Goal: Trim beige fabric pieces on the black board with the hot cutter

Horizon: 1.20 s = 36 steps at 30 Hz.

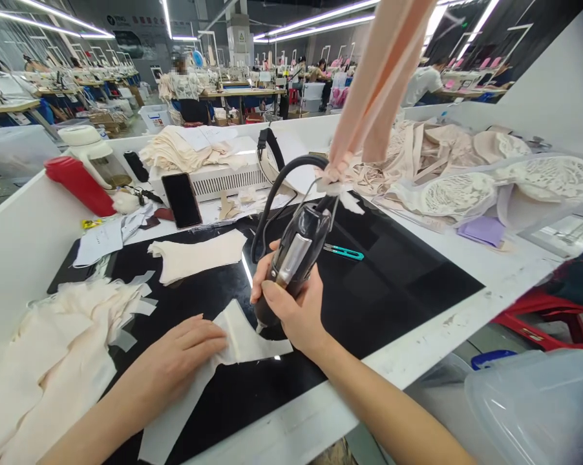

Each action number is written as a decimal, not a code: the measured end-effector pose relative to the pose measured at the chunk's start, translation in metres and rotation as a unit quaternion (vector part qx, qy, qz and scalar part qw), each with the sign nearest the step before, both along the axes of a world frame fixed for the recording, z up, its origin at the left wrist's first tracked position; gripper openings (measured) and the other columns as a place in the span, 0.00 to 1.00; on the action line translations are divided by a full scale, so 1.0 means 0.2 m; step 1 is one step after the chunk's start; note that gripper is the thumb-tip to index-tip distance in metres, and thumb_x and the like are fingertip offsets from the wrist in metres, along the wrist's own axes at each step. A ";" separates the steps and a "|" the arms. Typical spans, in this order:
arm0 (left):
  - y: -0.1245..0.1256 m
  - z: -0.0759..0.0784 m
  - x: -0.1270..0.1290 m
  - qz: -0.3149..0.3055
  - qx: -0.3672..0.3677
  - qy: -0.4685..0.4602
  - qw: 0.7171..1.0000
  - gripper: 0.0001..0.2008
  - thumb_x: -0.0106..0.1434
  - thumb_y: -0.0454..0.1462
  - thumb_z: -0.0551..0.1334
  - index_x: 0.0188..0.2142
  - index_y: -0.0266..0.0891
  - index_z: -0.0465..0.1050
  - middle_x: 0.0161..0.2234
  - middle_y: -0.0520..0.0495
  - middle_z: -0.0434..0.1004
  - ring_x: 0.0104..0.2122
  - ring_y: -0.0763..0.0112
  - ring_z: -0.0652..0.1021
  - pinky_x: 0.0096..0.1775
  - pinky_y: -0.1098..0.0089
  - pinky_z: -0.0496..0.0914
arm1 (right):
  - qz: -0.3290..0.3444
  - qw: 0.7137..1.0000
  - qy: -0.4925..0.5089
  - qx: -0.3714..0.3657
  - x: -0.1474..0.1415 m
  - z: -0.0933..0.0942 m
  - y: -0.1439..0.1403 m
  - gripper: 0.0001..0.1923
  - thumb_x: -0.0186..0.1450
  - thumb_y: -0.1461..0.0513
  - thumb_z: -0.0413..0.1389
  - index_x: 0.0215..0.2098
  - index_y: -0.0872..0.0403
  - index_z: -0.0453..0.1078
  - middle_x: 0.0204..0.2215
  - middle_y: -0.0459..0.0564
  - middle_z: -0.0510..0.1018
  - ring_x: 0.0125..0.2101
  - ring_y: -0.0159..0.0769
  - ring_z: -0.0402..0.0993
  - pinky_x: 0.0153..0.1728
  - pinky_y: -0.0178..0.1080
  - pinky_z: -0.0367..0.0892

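Note:
My right hand point(298, 313) is wrapped round a black corded handheld power tool point(304, 236) with a silver panel. Its narrow metal tip points down at the curved edge of a cream fabric piece point(245, 345); whether it touches the cloth I cannot tell. Flat on that piece lies my left hand point(180, 358), fingers stretched out and pressing it to the black glossy board point(393, 284). A pale strip point(172, 420) extends from under this hand towards the front edge. Peach fabric bands point(369, 84) come down from above to the tool's top.
Cream cut pieces point(53, 361) are heaped at left, and another piece point(204, 255) lies farther back. Teal thread snips point(344, 252) rest behind the tool. A phone point(181, 200) leans near a white vented box point(228, 181). Lace bra cups point(451, 194) cover the right back.

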State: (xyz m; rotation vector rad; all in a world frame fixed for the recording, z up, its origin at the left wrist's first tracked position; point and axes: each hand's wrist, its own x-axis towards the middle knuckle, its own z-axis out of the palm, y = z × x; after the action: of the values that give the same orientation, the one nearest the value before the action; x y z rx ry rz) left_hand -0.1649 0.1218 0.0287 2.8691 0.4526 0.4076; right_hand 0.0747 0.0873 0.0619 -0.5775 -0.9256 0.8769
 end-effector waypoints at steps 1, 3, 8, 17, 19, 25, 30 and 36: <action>0.00 0.00 0.01 0.015 0.001 -0.016 1.000 0.26 0.69 0.22 0.48 0.56 0.44 0.73 0.53 0.49 0.79 0.53 0.71 0.79 0.63 0.64 0.69 | 0.003 1.000 0.001 0.001 0.00 0.00 0.00 0.15 0.62 0.62 0.67 0.42 0.48 0.66 0.29 0.39 0.76 0.24 0.28 0.70 0.26 0.33 0.69; 0.02 -0.01 0.05 0.050 0.011 -0.039 0.998 0.21 0.71 0.25 0.50 0.56 0.42 0.73 0.52 0.46 0.79 0.51 0.68 0.80 0.55 0.68 0.76 | 0.009 1.000 0.002 0.002 -0.01 0.00 -0.01 0.16 0.63 0.61 0.67 0.43 0.48 0.66 0.30 0.39 0.76 0.25 0.28 0.70 0.26 0.33 0.70; 0.08 -0.09 0.16 0.071 0.033 -0.044 0.996 0.16 0.75 0.29 0.52 0.57 0.39 0.71 0.53 0.43 0.78 0.52 0.65 0.80 0.55 0.63 0.78 | 0.022 1.000 -0.012 0.005 -0.01 -0.02 -0.04 0.16 0.65 0.59 0.68 0.45 0.47 0.67 0.30 0.40 0.76 0.25 0.27 0.70 0.26 0.33 0.67; 0.13 -0.23 0.18 0.032 0.072 -0.008 0.997 0.20 0.71 0.26 0.51 0.58 0.35 0.70 0.53 0.40 0.77 0.54 0.59 0.78 0.57 0.57 0.77 | 0.036 0.999 -0.020 0.019 0.04 -0.07 -0.12 0.21 0.66 0.57 0.68 0.54 0.43 0.68 0.34 0.42 0.76 0.27 0.28 0.71 0.28 0.34 0.69; 0.12 -0.24 0.16 0.028 0.081 0.000 0.996 0.21 0.71 0.26 0.49 0.60 0.34 0.68 0.54 0.39 0.76 0.56 0.57 0.77 0.58 0.56 0.76 | 0.039 0.999 -0.016 0.025 0.04 -0.06 -0.13 0.21 0.66 0.57 0.68 0.54 0.43 0.68 0.34 0.42 0.76 0.26 0.28 0.70 0.27 0.34 0.68; 0.08 -0.24 0.11 0.030 0.104 0.017 0.994 0.24 0.71 0.24 0.47 0.62 0.34 0.66 0.58 0.39 0.74 0.59 0.59 0.75 0.61 0.57 0.74 | 0.041 0.999 -0.004 0.029 0.03 -0.06 -0.12 0.22 0.66 0.58 0.68 0.55 0.43 0.68 0.33 0.42 0.75 0.26 0.28 0.70 0.26 0.34 0.68; 0.07 -0.21 0.11 0.036 0.069 0.008 0.997 0.22 0.73 0.26 0.49 0.62 0.36 0.67 0.57 0.41 0.75 0.58 0.60 0.76 0.62 0.54 0.73 | 0.032 0.999 -0.012 0.020 0.03 -0.06 -0.13 0.21 0.66 0.56 0.68 0.54 0.43 0.69 0.33 0.43 0.75 0.27 0.29 0.70 0.26 0.34 0.67; 0.05 -0.22 0.10 0.043 0.025 -0.011 0.999 0.22 0.72 0.25 0.51 0.62 0.38 0.67 0.58 0.41 0.74 0.59 0.61 0.75 0.63 0.57 0.73 | 0.033 0.999 -0.018 0.003 0.04 -0.06 -0.13 0.21 0.67 0.57 0.67 0.55 0.42 0.69 0.33 0.43 0.75 0.27 0.30 0.73 0.28 0.36 0.71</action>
State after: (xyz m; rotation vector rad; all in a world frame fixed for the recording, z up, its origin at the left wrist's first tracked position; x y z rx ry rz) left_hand -0.1442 0.1310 -0.0145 2.8973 0.5729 0.4704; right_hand 0.0836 0.0614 0.0499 -0.5620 -0.9840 0.9252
